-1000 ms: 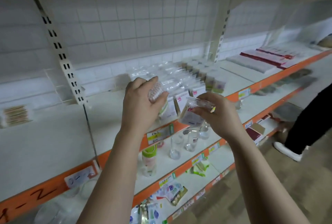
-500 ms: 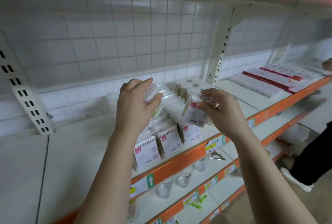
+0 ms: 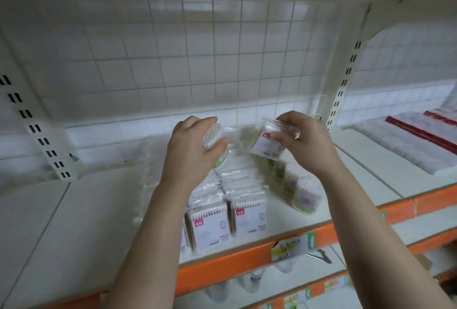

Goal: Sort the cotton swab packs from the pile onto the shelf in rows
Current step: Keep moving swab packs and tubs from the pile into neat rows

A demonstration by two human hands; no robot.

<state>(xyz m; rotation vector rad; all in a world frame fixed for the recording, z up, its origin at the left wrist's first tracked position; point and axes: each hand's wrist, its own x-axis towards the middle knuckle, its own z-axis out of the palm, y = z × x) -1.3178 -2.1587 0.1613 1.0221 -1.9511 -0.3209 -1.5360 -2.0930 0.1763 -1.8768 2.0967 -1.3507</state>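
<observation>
Head view showed the left hand (image 3: 190, 152) with its grip round a round swab pack (image 3: 212, 136) and the right hand (image 3: 305, 145) pinching a flat pack (image 3: 267, 146) above the shelf (image 3: 86, 222), each probably needing placement into matching rows (image 3: 249, 214) next.

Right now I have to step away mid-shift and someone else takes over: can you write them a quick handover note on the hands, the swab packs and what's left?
Left hand: grips a round swab pack, held above the shelf.
Right hand: pinches a flat pink-label pack near its top.
Done: two rows of pink-label packs stand at the shelf front, with a green-label row to their right.
Left: set both held packs into their matching rows. More clear packs seem to lie behind the rows, but they are too blurred to count.
</observation>
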